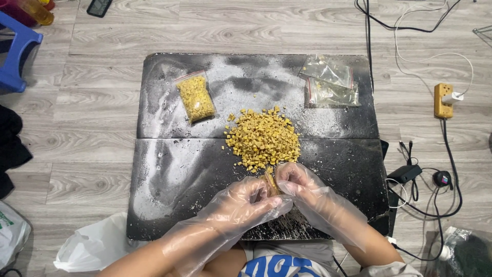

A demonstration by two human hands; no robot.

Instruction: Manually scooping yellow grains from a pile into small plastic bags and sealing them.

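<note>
On a dusty black board [169, 184] laid across a wood floor, two gloved hands pinched a small bag [270, 182] between them.

The left hand [245, 201] and right hand [300, 183], both in loose clear gloves, met at six o'clock of the board, fingers closed on the bag's mouth, which appeared to hold a few yellow pieces. Just beyond the fingertips, toward twelve o'clock, lay the loose yellow pile [263, 138], near but not touching. One filled bag [196, 97] sat at ten o'clock; two empty bags [329, 82] waited at two o'clock. By that count, the bagging looked under halfway, with most pieces loose.
</note>
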